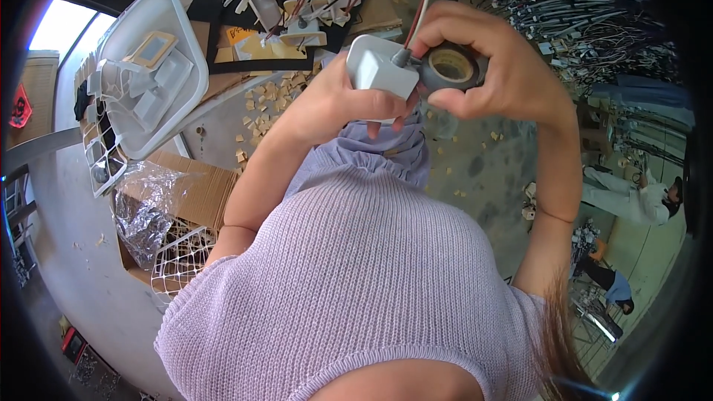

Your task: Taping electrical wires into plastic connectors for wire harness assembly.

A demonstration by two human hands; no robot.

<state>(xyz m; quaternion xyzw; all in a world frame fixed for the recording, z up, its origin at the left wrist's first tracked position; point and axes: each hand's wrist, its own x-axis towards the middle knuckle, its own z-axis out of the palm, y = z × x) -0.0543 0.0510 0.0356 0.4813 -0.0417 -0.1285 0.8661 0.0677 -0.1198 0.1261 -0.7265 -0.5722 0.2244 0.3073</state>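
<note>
My left hand [338, 100] is closed around a white plastic housing [377, 74] with a flat flange. From a grey grommet on the housing's side, a white cable [424, 4] and dark red wires run upward. Against that cable entry, my right hand [494, 59] grips a roll of dark tape [451, 67] with a tan core. The roll's edge is right beside the grommet; whether a strip of tape sticks to the wires I cannot tell. Both hands are raised in front of my chest, near the bench edge.
Similar white housings [301, 33] with wires lie on the bench ahead. A white plastic tub [197, 78] holds more parts at left. Below it stands a cardboard box [204, 189] with clear wrap. Cable bundles [549, 7] fill the far right. Two people are at right; small tan scraps litter the floor.
</note>
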